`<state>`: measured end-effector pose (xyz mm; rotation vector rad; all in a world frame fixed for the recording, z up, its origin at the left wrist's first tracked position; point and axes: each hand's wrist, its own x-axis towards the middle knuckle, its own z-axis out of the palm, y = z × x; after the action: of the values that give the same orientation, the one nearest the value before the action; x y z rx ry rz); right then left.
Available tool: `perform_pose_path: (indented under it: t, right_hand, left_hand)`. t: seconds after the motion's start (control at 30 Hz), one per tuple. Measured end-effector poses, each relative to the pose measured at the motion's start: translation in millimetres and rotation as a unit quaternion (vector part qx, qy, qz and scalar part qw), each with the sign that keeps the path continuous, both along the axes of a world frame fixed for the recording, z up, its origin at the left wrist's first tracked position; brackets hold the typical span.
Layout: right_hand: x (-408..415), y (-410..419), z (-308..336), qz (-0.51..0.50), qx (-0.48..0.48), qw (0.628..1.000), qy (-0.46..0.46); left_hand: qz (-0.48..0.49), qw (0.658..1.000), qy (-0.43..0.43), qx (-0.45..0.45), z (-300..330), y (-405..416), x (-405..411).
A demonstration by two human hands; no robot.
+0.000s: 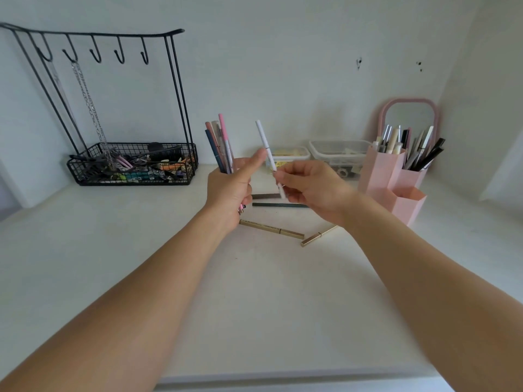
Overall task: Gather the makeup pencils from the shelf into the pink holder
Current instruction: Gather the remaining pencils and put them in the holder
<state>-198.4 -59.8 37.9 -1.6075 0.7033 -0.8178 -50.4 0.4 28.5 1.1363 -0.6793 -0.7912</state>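
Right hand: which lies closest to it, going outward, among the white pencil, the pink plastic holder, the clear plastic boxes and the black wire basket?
1. White pencil: pinched in the right hand's fingers.
2. Pink plastic holder: just to its right.
3. Clear plastic boxes: behind it, by the wall; nearly as close as the holder, hard to call.
4. Black wire basket: far left, beyond the left hand.

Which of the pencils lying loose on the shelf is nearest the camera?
The short gold pencil, angled below the right hand. The longer gold pencil lies just left of it; the two dark pencils lie farther back.
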Motion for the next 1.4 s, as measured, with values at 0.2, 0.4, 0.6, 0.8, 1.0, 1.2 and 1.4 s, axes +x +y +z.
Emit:
perform_pose_path:
  t: [0.2, 0.4, 0.6, 0.8, 1.0, 1.2, 1.4]
  right_hand:
    - [14, 17, -9, 0.03, -0.029, 0.999, 0.001]
    - [18, 23, -16, 0.032, -0.016, 0.999, -0.014]
    - [13, 11, -10, -0.014, -0.062, 0.996, 0.062]
    - [-12, -21, -5, -0.125, -0.301, 0.898, 0.296]
    - [-21, -27, -9, -0.092, -0.307, 0.866, 0.384]
    - [-20, -28, -12, -0.067, -0.32, 0.852, 0.409]
    - [-20, -27, -12, -0.081, -0.327, 0.852, 0.4]
  left_hand:
    - [-0.015, 0.998, -0.062, 0.001, -5, 3, -7]
    - [0.022, 0.992, -0.116, 0.051, -9, -1, -8]
    - [0.011, 0.995, -0.098, 0.03, -13, -8, -2]
    - [0.008, 1.0, -0.012, 0.006, -8, -9, 4]
    - [0.002, 0.999, 0.052, 0.014, -2, -7, 12]
    - [-0.007, 0.999, 0.042, 0.027, -2, -6, 10]
    - [-0.003, 0.999, 0.034, 0.034, -4, -7, 9]
